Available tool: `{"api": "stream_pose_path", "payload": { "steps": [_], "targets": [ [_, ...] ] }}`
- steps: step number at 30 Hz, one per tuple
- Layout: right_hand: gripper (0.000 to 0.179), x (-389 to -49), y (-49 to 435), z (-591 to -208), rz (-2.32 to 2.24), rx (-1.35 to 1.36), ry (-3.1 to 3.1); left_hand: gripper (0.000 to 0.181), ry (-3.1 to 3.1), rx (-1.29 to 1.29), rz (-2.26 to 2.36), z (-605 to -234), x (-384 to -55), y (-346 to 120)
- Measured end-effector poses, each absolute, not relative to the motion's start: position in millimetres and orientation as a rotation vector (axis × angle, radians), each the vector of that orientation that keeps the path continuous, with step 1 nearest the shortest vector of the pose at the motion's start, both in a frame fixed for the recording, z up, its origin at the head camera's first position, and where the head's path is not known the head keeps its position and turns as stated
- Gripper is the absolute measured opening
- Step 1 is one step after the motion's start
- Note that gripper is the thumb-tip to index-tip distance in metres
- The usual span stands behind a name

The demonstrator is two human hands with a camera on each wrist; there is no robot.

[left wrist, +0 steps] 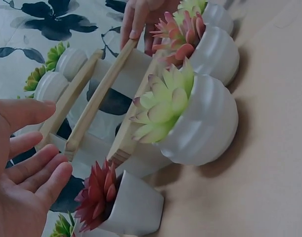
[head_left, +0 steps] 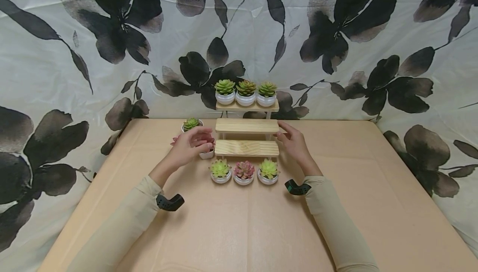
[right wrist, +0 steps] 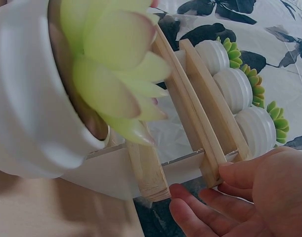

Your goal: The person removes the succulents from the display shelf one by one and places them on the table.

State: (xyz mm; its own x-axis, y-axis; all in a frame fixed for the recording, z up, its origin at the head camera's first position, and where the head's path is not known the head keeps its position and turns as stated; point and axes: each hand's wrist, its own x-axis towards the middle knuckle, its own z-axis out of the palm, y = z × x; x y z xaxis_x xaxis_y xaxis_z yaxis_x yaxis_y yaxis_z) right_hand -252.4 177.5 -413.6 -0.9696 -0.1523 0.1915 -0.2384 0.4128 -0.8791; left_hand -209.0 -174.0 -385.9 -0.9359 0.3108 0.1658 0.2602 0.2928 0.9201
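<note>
A wooden three-step plant stand [head_left: 246, 148] stands at the back of the table. My right hand [head_left: 296, 142] is at its right end, and its thumb [right wrist: 239, 174] touches the end of the middle shelf [right wrist: 197, 118]. My left hand [head_left: 190, 144] hovers off the stand's left side, holding nothing, its fingers [left wrist: 37, 168] loosely spread. Below and behind that hand are a red succulent in a square white pot [left wrist: 136, 205] and a green potted succulent [head_left: 191, 124]. Three round-potted succulents line the top shelf [head_left: 246, 106]; the lower two shelves are bare.
In front of the stand a pale green succulent [head_left: 220, 168], a pink succulent [head_left: 244, 170] and another green succulent [head_left: 268, 169] sit in round white pots on the tan table [head_left: 239, 222]. A floral cloth [head_left: 261, 35] hangs behind.
</note>
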Motion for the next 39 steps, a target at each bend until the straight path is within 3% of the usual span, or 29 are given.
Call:
{"api": "stream_pose_path", "payload": {
  "steps": [39],
  "targets": [
    [0.047, -252.0, 176.9, -411.9, 1.653, 0.353, -2.550, 0.051, 2.497, 0.419, 1.818, -379.6, -244.1, -146.3]
  ]
}}
